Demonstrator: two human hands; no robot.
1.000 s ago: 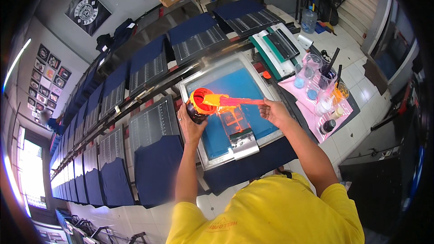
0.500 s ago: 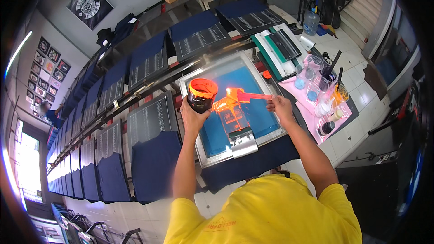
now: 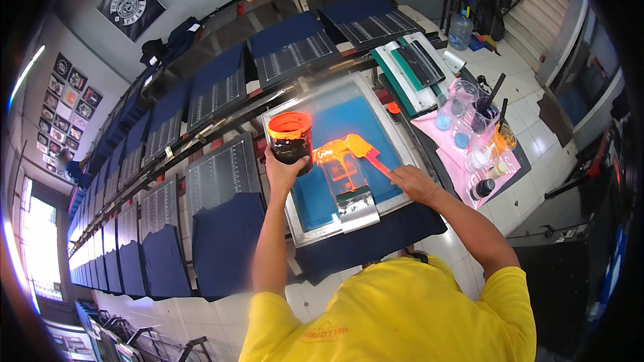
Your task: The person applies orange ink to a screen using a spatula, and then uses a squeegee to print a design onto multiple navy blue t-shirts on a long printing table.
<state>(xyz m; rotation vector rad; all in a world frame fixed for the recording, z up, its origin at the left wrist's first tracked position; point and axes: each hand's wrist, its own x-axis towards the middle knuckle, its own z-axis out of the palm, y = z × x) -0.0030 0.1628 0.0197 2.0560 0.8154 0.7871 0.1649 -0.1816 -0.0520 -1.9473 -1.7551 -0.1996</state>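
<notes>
My left hand (image 3: 286, 170) is wrapped round a dark jar (image 3: 291, 149), its rim and inner wall coated in bright orange ink, above the left side of a screen-printing frame (image 3: 388, 112). A red-handled spatula (image 3: 380, 165) is in my right hand (image 3: 414, 183), its head covered in orange ink. That head is over or on the blue mesh (image 3: 342, 115); contact is hard to tell. Orange ink (image 3: 330, 153) lies thickly on the mesh around a stencilled design. At the near end of the ink rests a squeegee (image 3: 358, 210) with a silver holder.
Several plastic cups (image 3: 461, 135) stand on a pink cloth (image 3: 437, 127) at the right. White and green screens (image 3: 410, 74) lie beyond the frame. Rows of pallets with navy fabric (image 3: 230, 245) stretch left. A water bottle (image 3: 460, 32) stands near the stairs.
My right hand has moved nearer and slightly left, swinging the spatula from nearly level to slanted. The jar has shifted slightly left and is more upright.
</notes>
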